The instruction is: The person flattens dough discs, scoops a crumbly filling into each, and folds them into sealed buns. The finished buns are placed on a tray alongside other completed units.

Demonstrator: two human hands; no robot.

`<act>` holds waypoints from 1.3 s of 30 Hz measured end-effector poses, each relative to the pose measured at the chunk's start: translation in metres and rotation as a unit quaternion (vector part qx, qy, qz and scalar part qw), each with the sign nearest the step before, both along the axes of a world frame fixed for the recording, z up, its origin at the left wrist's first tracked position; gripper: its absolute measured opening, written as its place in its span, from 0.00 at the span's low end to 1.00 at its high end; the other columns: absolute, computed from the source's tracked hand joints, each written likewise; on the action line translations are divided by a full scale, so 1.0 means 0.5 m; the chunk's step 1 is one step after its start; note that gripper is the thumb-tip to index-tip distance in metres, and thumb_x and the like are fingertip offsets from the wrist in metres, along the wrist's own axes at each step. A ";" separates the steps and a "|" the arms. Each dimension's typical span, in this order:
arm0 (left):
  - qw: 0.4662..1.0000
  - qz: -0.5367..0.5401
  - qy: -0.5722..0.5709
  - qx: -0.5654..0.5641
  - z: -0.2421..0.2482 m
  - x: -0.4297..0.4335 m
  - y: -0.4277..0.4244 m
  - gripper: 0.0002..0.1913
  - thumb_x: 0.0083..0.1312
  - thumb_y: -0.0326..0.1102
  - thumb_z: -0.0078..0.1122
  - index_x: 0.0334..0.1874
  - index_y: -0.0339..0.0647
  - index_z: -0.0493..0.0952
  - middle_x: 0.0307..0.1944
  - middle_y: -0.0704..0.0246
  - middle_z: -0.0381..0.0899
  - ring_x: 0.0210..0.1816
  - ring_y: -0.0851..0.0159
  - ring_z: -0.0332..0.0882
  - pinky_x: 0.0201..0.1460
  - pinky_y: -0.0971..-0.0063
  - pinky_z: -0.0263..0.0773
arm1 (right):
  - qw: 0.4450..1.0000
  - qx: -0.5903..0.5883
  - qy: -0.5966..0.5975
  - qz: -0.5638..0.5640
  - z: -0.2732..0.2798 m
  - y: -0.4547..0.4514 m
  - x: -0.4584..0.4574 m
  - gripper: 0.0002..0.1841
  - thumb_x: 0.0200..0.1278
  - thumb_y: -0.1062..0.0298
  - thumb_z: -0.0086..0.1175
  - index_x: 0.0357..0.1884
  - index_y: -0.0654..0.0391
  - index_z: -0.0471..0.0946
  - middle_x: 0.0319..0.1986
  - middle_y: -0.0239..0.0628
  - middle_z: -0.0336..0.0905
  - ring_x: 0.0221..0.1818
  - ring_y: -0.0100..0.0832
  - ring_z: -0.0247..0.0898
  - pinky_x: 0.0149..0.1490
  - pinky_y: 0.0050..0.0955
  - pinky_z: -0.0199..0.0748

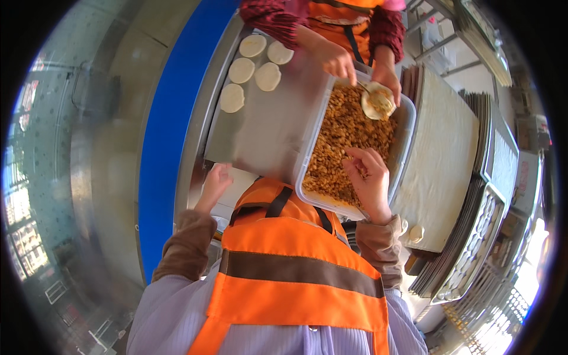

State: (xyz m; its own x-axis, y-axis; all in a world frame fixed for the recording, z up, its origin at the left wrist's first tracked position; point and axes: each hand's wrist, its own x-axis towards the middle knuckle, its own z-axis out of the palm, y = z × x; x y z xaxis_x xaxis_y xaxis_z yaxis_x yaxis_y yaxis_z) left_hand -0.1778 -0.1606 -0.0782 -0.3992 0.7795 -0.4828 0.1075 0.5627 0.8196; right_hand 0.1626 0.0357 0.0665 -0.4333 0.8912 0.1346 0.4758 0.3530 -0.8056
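My left hand hovers by the near left corner of the steel work surface, fingers loosely bent, with nothing seen in it. My right hand is above the near right part of a clear plastic tub. Its thumb and forefinger are apart, and no object shows between them. Brown chopped filling covers the tub's bottom. Across from me, a co-worker's hand holds a round dough wrapper; their other hand works a spoon with filling on it.
Several flat dough rounds lie at the far left of the steel surface. Right of the tub is a stack of pale-topped boards, with a small dough piece on its near end. Farther right stand stacked trays. A blue strip runs along the left.
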 end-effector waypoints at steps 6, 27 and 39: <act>0.925 0.360 -0.105 0.063 -0.140 -0.116 0.342 0.26 0.62 0.38 0.61 0.61 0.35 0.70 0.54 0.59 0.77 0.55 0.63 0.74 0.58 0.71 0.66 | 0.998 -0.032 -0.049 0.025 -0.017 -0.041 -0.126 0.10 0.55 0.76 0.61 0.40 0.62 0.81 0.27 0.36 0.75 0.28 0.27 0.71 0.34 0.24 0.70; 0.921 -0.079 -0.225 0.306 0.214 0.080 0.337 0.12 0.59 0.26 0.67 0.40 0.38 0.72 0.38 0.71 0.78 0.40 0.78 0.74 0.44 0.83 0.70 | 0.788 -0.388 0.459 -0.136 -0.059 -0.031 -0.288 0.20 0.71 0.54 0.50 0.47 0.64 0.75 0.37 0.34 0.77 0.36 0.22 0.71 0.37 0.21 0.70; 0.851 -0.117 -0.442 0.259 0.409 0.180 0.318 0.22 0.64 0.45 0.63 0.50 0.35 0.70 0.43 0.66 0.79 0.43 0.72 0.78 0.42 0.81 0.72 | 0.929 0.249 0.263 -0.076 0.130 -0.033 -0.194 0.09 0.61 0.69 0.60 0.39 0.61 0.77 0.27 0.40 0.78 0.23 0.35 0.77 0.29 0.26 0.73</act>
State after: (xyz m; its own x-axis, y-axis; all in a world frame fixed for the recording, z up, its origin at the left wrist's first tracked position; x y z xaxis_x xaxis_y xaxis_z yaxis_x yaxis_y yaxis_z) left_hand -0.0879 -0.0017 0.1265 0.1357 0.9874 -0.0810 -0.6205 0.1485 0.7700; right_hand 0.0655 0.0192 0.1315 -0.0649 0.7074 0.7038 0.1368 0.7050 -0.6959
